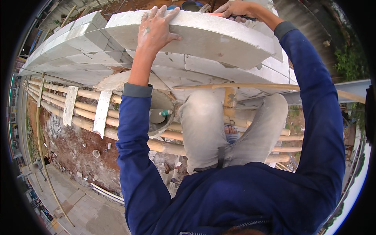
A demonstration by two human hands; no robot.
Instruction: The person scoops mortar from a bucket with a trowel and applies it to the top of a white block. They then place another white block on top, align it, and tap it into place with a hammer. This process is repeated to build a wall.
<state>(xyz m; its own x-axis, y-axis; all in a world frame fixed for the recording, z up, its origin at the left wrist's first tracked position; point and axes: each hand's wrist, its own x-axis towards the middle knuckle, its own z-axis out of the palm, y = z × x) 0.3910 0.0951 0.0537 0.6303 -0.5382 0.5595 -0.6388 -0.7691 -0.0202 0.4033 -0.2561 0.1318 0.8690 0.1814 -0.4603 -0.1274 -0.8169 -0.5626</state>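
A large pale grey building block [219, 37] lies on top of a wall of the same blocks [78, 51]. My left hand [156, 29], dusted with mortar, presses flat on the block's near edge with its fingers spread. My right hand [235, 8] grips a tool with an orange and black handle [231, 15] at the block's far edge; the tool's working end is hidden. I sit on bamboo scaffold poles [129, 113], in grey trousers and a blue long-sleeved top.
A bucket [158, 113] with a small bottle in it sits on the poles by my left knee. A long bamboo pole [274, 87] crosses in front of the wall. Far below lie red earth, rubble and a paved strip [78, 203].
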